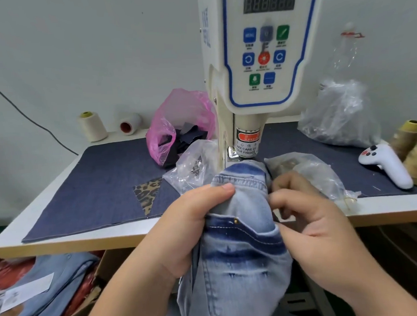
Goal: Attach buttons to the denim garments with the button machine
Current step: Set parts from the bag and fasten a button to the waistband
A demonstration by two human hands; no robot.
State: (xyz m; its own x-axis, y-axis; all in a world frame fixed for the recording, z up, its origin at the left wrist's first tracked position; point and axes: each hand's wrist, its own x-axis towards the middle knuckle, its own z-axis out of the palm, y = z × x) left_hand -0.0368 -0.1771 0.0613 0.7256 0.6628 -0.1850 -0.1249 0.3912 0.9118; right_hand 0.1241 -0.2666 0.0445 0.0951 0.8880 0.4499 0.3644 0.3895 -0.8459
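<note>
Lengthwise, jeans (240, 240) point waistband-first toward machine (246, 141); both hands' fingers (225, 189) clamp them.

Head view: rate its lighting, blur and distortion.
Head view: even, soft light with faint shadows; wide-angle bending at the table edge; machine panel labels and display soft, unreadable; jeans and both hands fairly sharp; bags show mild glare.
</note>
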